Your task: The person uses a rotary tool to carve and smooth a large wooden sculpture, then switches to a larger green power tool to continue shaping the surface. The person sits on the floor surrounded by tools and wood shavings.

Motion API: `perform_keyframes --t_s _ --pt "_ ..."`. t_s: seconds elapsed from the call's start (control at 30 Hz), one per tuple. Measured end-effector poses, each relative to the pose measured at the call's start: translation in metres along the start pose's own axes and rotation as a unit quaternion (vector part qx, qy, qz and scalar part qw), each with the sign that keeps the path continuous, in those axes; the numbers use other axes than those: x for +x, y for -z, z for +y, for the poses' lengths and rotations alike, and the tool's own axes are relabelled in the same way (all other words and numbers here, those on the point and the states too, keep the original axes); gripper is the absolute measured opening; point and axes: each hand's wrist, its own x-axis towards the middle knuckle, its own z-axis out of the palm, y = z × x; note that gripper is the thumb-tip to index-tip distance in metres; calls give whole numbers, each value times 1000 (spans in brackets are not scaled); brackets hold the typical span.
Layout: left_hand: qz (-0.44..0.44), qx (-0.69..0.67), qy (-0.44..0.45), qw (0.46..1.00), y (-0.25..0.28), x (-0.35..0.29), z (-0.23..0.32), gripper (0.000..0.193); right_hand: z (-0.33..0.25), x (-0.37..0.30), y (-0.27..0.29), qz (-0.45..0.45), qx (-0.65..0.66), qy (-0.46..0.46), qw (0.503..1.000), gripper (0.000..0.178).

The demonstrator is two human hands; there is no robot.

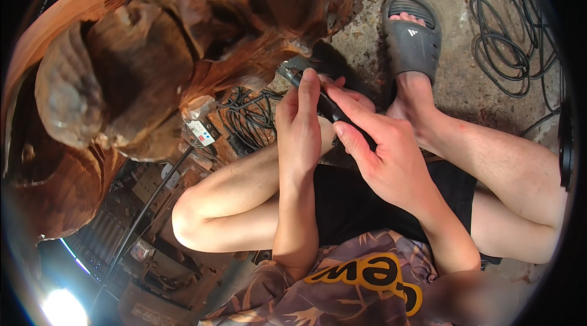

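Both my hands are on a slim black hand-held tool (pixel 331 108) with a silvery metal head, held slantwise above my lap. My left hand (pixel 298 119) closes round its front part, thumb lying along it just behind the head. Farther back, my right hand (pixel 386 149) grips the black body, with its index finger stretched along the side. The tool's exact kind I cannot make out. Beyond its head, at the upper left, rises a large brown wood carving (pixel 140 63) with folded, curling shapes. Whether the head touches the wood is unclear.
Dark cables (pixel 247 112) lie tangled below the carving, near a white power strip (pixel 200 133). Another coiled black cable (pixel 504 39) rests on the concrete floor at the upper right. My right foot wears a grey slide sandal (pixel 411 48). A bright lamp (pixel 64 307) shines at the lower left.
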Motion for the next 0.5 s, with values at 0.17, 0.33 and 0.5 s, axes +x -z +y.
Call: perform_keyframes --t_s 0.17,0.33,0.5 --pt "-9 -1 13 1000 -1 5 -1 45 5 2 3 11 -5 5 1000 46" --pt "19 65 -7 998 1 2 -2 47 19 2 -7 10 71 11 997 44" --pt "36 143 -34 988 2 2 -1 49 27 3 -13 35 76 29 996 42"
